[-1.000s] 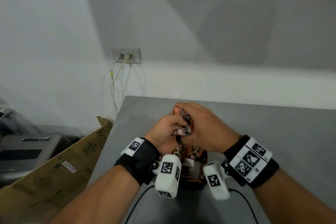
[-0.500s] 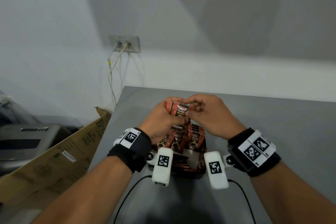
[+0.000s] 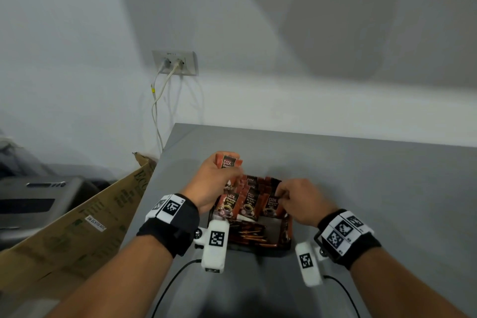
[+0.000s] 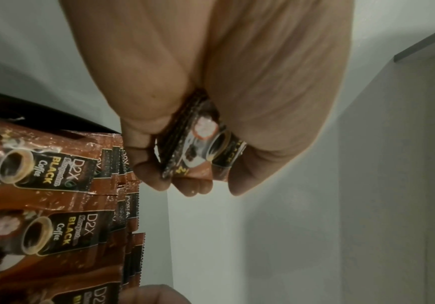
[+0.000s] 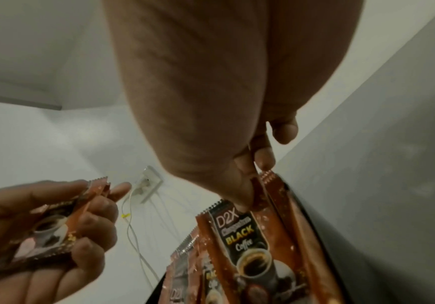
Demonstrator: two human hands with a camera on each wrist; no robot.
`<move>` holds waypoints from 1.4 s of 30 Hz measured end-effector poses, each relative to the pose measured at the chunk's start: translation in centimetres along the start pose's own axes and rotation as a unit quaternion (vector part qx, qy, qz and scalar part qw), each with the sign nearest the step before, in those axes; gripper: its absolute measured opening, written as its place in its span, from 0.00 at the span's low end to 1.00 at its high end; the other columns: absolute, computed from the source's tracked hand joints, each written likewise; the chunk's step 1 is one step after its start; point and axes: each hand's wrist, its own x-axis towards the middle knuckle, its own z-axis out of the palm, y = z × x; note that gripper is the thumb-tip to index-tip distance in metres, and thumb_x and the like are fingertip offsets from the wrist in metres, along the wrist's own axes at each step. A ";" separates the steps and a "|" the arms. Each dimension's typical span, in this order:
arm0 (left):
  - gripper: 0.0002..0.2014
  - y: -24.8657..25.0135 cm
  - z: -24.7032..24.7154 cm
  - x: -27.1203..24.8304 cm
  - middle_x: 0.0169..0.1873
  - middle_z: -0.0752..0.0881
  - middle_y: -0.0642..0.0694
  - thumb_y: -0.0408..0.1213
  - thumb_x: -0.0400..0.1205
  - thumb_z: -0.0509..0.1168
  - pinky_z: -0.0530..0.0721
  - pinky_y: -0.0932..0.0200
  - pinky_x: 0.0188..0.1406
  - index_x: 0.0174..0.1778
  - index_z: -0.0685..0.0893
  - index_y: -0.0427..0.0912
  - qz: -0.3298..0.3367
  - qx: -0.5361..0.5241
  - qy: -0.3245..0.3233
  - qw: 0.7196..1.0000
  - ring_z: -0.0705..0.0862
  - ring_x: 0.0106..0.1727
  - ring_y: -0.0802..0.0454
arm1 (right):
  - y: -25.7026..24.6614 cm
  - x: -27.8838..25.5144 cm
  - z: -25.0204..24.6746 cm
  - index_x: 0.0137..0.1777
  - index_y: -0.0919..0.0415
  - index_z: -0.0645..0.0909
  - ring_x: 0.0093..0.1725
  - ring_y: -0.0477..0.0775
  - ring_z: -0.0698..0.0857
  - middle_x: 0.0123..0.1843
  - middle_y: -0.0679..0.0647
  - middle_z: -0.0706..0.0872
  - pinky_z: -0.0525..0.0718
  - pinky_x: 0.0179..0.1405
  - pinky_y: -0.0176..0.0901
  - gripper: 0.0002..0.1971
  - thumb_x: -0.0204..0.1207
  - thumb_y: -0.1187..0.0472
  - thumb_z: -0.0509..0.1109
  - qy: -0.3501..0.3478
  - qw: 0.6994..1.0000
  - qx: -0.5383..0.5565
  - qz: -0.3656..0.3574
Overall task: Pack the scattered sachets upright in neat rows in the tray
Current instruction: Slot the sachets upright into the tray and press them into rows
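Brown "D2X Black Coffee" sachets (image 3: 249, 204) stand upright in rows in a black tray (image 3: 258, 249) on the grey table. A few more lie flat in the tray's near part (image 3: 247, 233). My left hand (image 3: 219, 183) hovers over the tray's far left and grips a small bundle of sachets (image 3: 228, 161), also seen in the left wrist view (image 4: 200, 144). My right hand (image 3: 284, 193) is at the right row, where thumb and forefinger (image 5: 239, 185) pinch the top of one upright sachet (image 5: 259, 197). That row's lower part is hidden behind the hand.
The grey table (image 3: 374, 188) extends right and far of the tray. Its left edge drops to a cardboard box (image 3: 85, 222) and a grey machine (image 3: 33, 199). A wall socket (image 3: 175, 62) with white cables sits behind. Wrist-camera cables trail over the near table.
Both hands were together on the bundle above the tray. The right hand has since come down and right to the right row with one sachet, while the left hand keeps the bundle.
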 end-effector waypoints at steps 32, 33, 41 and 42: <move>0.13 -0.6 -0.8 -0.3 0.44 0.83 0.39 0.27 0.83 0.69 0.87 0.51 0.40 0.63 0.79 0.39 -0.009 0.024 0.031 0.999 0.84 0.38 0.49 | -2.6 -0.4 -3.2 0.46 0.47 0.86 0.40 0.36 0.87 0.42 0.41 0.89 0.80 0.37 0.24 0.10 0.78 0.66 0.75 0.069 0.992 0.099 -0.041; 0.12 -0.8 -1.2 -0.3 0.44 0.83 0.39 0.27 0.83 0.69 0.87 0.50 0.42 0.61 0.79 0.40 -0.013 0.025 0.030 0.999 0.84 0.39 0.49 | -2.1 -0.2 -2.5 0.47 0.47 0.86 0.41 0.36 0.86 0.43 0.42 0.88 0.78 0.36 0.23 0.10 0.78 0.66 0.74 0.047 0.996 0.075 -0.032; 0.13 -1.5 -1.3 -0.7 0.47 0.86 0.39 0.30 0.83 0.70 0.87 0.51 0.43 0.63 0.80 0.44 -0.029 0.057 0.018 0.998 0.86 0.45 0.46 | -0.5 0.3 0.6 0.54 0.53 0.88 0.49 0.49 0.89 0.50 0.48 0.90 0.88 0.51 0.42 0.12 0.78 0.69 0.69 -0.009 0.999 -0.039 -0.014; 0.14 -1.5 -1.3 -0.7 0.47 0.87 0.39 0.30 0.83 0.70 0.87 0.51 0.43 0.63 0.81 0.44 -0.030 0.060 0.017 0.998 0.87 0.46 0.46 | -0.4 0.4 0.7 0.54 0.53 0.89 0.50 0.50 0.89 0.51 0.49 0.91 0.88 0.52 0.44 0.12 0.78 0.68 0.70 0.000 0.999 -0.051 -0.017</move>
